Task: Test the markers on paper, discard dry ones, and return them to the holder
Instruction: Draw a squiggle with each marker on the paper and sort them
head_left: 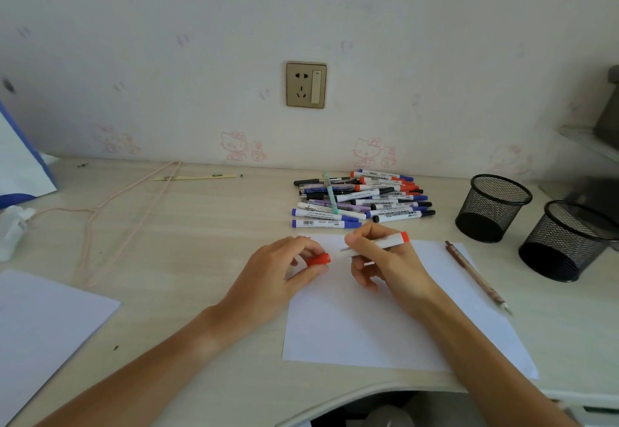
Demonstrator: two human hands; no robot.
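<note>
My right hand (382, 259) grips a white marker with a red end (392, 239), held over the top of a white sheet of paper (385, 333). My left hand (284, 269) pinches the marker's red cap (319, 259) just left of the sheet's top corner. The cap is off and a small gap separates it from the marker. A pile of several markers and pens (361, 200) lies beyond my hands near the wall. Two black mesh holders (492, 207) (566, 242) stand at the right, both showing nothing inside.
A brown pen (477, 276) lies along the sheet's right edge. Another white sheet (43, 326) lies at the left front. A pink cord (110, 212), a crumpled tissue (13, 229) and a blue-and-white bag (20, 165) are at the left. A yellow stick (197, 177) lies near the wall.
</note>
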